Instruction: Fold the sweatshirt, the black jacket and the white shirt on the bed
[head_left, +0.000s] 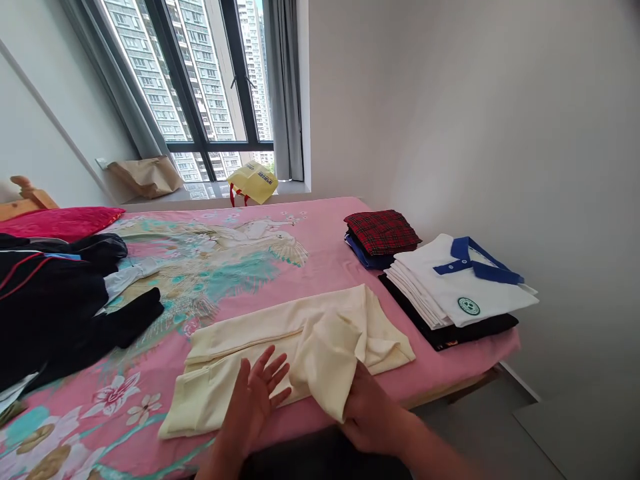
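A cream long-sleeved garment (280,353) lies partly folded on the pink bedspread (250,247), with one flap lifted and bunched toward me. My right hand (369,415) is shut on the edge of that flap, with the cloth draped over its fingers. My left hand (255,400) hovers over the near part of the garment, palm up and fingers spread, holding nothing. To the right stands a stack of folded white polo shirts with blue collars (465,283), on black cloth (450,330).
A folded red tartan garment (383,231) lies on blue cloth at the bed's right side, near the wall. A heap of dark clothes (55,300) covers the left of the bed, beside a red cushion (60,223). A yellow bag (253,182) and brown paper (145,177) sit on the windowsill.
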The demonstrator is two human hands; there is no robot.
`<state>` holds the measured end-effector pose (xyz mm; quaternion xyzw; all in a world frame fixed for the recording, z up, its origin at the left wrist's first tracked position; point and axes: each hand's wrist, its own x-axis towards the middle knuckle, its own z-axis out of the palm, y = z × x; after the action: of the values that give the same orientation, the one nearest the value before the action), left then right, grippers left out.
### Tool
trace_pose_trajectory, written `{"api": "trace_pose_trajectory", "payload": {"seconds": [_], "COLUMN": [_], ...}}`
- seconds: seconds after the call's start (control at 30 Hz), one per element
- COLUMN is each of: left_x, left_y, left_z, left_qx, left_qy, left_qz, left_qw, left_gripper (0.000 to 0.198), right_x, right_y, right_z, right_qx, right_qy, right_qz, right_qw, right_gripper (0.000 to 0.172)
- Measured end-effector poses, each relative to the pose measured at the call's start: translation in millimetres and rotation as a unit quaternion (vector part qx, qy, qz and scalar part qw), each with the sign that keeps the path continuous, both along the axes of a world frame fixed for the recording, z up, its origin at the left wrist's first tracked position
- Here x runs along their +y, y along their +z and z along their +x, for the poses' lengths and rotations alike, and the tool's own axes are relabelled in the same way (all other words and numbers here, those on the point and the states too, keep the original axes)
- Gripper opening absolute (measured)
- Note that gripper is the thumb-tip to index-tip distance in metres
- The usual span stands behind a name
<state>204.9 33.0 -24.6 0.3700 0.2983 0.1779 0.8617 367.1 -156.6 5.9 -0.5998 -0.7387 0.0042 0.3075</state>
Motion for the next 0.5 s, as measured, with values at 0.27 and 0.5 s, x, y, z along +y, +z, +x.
{"api": "trace_pose_trajectory", "payload": {"seconds": [0.27, 0.5], "left_x": [-55.7, -55.9], "left_y": [-62.7, -37.8], "left_z": [-53.3, -54.8], "left_qx": [0.22, 0.136], "left_qy": [0.044, -0.044], "left_qz": [0.064, 0.492], "left_qw": [0.972, 0.859], "left_gripper": [0.068, 0.085], "right_x": [-41.3, -49.1], "right_y": [-89.5, -101.7], "right_z": [-34.7, -46.7], "right_qx": [-0.078, -0.054], "right_qy": [-0.066, -0.113], "right_qz": [-0.067, -0.029], "right_qw": [0.992, 0.992], "right_gripper": [0.039, 0.033]}}
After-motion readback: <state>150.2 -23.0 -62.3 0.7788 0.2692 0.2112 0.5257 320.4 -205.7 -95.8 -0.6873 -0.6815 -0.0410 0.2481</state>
